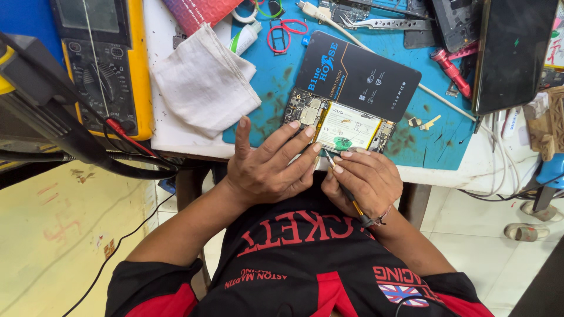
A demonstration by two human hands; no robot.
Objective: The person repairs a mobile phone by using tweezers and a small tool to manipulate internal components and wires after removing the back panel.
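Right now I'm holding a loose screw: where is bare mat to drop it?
Bare blue mat lies between the white cloth and the black box, and right of the opened phone. The mat's top edge is crowded with tools.

A flat black rectangular package with blue and white print (357,75) lies tilted on my blue work mat, its lower edge overlapping the opened phone. Just below it, the phone's battery carries a white rectangular label with a green patch (348,130), right by my fingertips. At the top left, the yellow meter's grey screen (86,14) sits dark. At the right, a black glossy phone screen (512,53) leans, blank.
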